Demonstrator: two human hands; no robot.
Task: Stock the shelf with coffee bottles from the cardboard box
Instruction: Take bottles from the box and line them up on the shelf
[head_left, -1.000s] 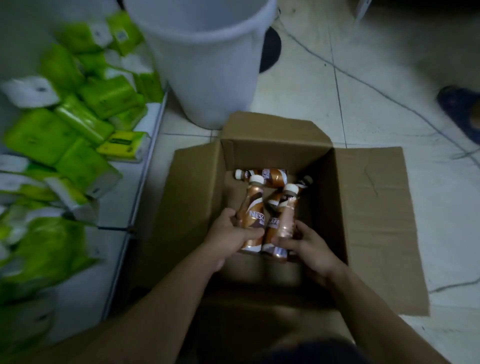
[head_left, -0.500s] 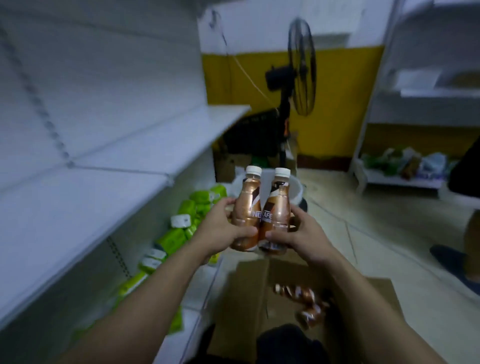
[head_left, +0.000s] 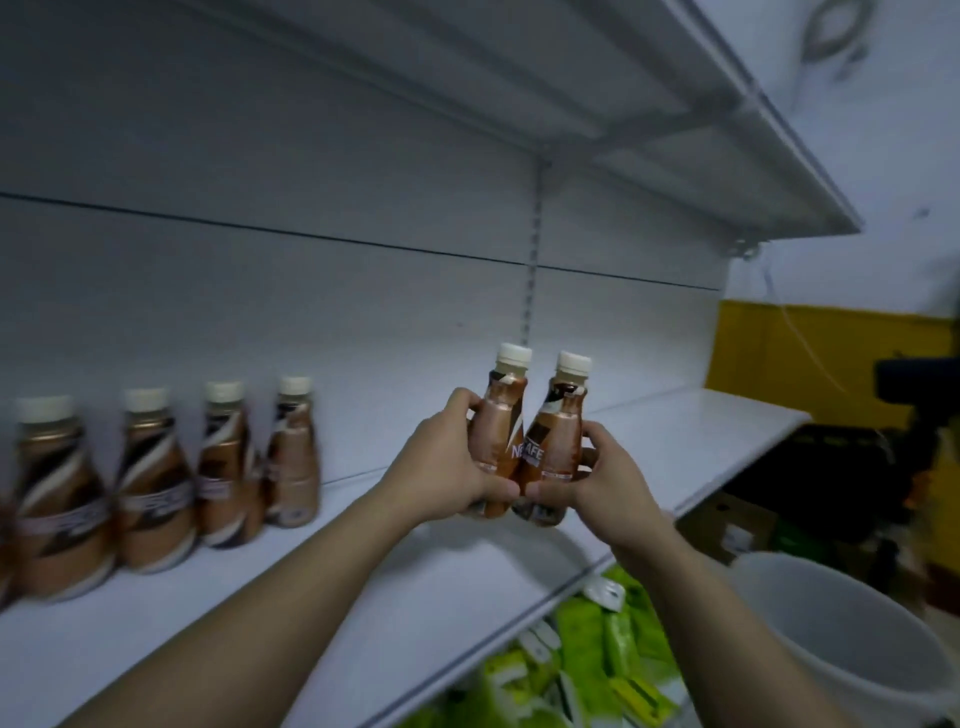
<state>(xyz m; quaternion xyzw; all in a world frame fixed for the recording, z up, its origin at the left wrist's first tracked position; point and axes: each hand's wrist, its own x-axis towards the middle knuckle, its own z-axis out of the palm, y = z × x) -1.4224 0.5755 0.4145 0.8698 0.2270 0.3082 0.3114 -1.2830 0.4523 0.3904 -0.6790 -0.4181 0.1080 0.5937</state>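
I hold two brown coffee bottles with cream caps upright and pressed side by side above the white shelf (head_left: 447, 582). My left hand (head_left: 447, 467) grips the left bottle (head_left: 501, 415). My right hand (head_left: 605, 480) grips the right bottle (head_left: 558, 431). Both hands sit over the middle of the shelf board, a little above it. A row of several matching bottles (head_left: 291, 457) stands on the shelf to the left, blurred toward the edge. The cardboard box is out of view.
A second white shelf (head_left: 727, 130) hangs overhead. Green packs (head_left: 597, 644) lie on the lower shelf at bottom right. A white bucket (head_left: 852, 639) stands on the floor to the right, with a yellow wall (head_left: 810, 353) and dark objects behind.
My view has swung up from the box to the shelf. Both hands have lifted the two bottles out of the box and carried them left over the shelf board.
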